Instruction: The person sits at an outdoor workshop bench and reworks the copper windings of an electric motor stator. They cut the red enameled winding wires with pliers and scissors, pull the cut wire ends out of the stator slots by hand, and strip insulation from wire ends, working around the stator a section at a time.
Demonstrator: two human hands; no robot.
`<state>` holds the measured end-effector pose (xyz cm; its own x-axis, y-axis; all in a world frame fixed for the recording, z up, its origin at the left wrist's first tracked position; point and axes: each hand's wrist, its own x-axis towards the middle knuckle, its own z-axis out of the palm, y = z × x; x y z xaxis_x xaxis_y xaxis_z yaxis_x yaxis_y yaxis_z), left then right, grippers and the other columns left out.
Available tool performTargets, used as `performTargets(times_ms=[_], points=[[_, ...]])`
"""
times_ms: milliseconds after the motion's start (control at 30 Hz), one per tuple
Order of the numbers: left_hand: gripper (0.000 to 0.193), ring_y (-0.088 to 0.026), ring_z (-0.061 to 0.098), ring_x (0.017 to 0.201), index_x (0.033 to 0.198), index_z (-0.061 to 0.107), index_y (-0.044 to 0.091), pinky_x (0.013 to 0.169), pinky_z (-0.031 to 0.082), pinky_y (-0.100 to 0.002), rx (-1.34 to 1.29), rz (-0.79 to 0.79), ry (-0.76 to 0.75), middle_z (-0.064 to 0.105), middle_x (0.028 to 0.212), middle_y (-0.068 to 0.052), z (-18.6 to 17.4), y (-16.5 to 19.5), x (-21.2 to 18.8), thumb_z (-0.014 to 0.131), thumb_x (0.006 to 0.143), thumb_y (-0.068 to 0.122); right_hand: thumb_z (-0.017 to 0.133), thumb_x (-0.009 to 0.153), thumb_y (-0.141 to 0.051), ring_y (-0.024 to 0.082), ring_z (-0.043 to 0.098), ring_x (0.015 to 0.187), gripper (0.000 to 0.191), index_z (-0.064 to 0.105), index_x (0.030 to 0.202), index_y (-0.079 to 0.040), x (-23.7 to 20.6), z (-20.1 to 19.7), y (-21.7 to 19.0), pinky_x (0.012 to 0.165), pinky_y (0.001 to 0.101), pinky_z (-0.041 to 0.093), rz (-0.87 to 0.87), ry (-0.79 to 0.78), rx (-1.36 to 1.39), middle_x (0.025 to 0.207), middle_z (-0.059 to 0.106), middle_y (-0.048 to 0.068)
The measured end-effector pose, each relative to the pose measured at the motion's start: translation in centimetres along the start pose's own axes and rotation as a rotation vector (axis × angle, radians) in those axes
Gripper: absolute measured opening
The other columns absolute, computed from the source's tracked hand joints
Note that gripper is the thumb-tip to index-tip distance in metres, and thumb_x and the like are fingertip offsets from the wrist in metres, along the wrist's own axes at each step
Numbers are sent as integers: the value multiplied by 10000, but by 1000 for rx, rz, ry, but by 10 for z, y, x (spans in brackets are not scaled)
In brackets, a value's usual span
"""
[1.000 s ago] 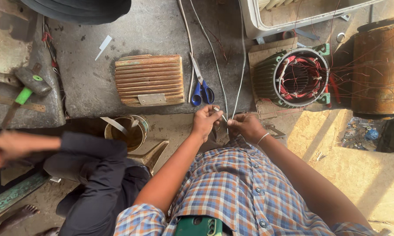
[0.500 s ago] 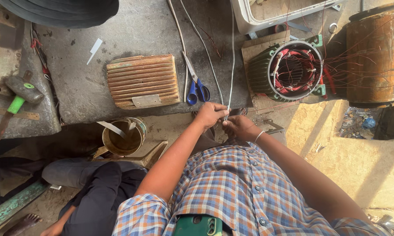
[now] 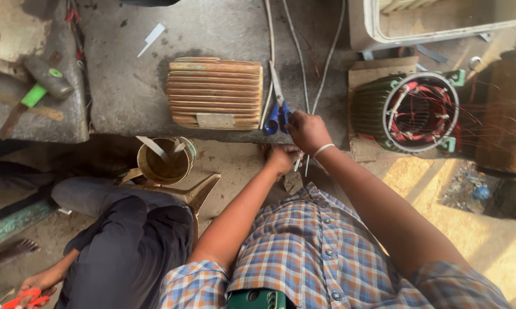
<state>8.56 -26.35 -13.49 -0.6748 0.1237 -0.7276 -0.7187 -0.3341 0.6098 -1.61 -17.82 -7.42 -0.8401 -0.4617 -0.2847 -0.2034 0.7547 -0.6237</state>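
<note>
right hand (image 3: 308,130): stretched out over the slab edge, fingers curled right at the blue handles of the scissors (image 3: 277,103). Looks like it's touching them, but honestly can't tell if the fingers are fully wrapped around the loops.
left hand (image 3: 282,158): lower down, just below the right one, fingers pinched together on the lower end of a thin pale wire (image 3: 299,163).
scissors: lying on the grey concrete slab (image 3: 126,86), blades pointing away from the person, squeezed in between the ribbed cover and the wires.
wires (image 3: 304,63): a few pale ones running down the slab from the top edge toward the hands.
ribbed cover (image 3: 215,91): tan, finned metal block, just left of the scissors, with a small blank-looking rectangular plate (image 3: 215,120) on its near edge.
motor stator (image 3: 409,111): green housing with red and copper windings, sitting on a bit of cardboard to the right of the hands.
white tray (image 3: 441,20): top right, only its rim in view.
tin cup (image 3: 165,163): below the slab, with a white strip sticking out.
hammer (image 3: 38,88): green handle, far left, with a small round green sticker on its head.
white slip (image 3: 153,37): small paper strip on the slab, top left.
other person (image 3: 126,240): dark clothes, bottom left, their hand on orange-handled snips (image 3: 23,298).
</note>
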Motion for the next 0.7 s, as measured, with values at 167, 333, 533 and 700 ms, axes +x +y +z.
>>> performTargets(times_ms=[167,333,533,700], points=[[151,-140,687,657,1013,741,-46,597,558,-271,111,-48,90,732,855,-75,-8,-7,-4,660,969,74,814,798,-280,475,689,862,578,478,1194,-25,23,26,-24,778,527,556,150,-114,-98,920,703,279],[185,-117,665,671,1084,746,-24,628,561,-258,57,12,29,728,863,-52,-20,-11,-7,646,965,77,818,808,-181,358,756,776,550,483,1214,-22,36,20,-25,623,446,625,416,-123,64,987,708,234],[213,-125,655,662,1127,739,-36,614,548,-276,11,39,26,700,849,-77,-27,-11,-6,634,956,36,767,838,-114,262,802,712,432,563,1194,18,19,2,0,557,356,643,517,9,556,943,754,194],[271,-116,662,650,1160,727,-5,616,565,-274,97,-16,86,730,923,-48,-16,-12,-1,627,910,32,829,870,-276,393,757,814,450,578,1137,-15,29,22,-13,755,449,602,174,66,46,894,752,244]])
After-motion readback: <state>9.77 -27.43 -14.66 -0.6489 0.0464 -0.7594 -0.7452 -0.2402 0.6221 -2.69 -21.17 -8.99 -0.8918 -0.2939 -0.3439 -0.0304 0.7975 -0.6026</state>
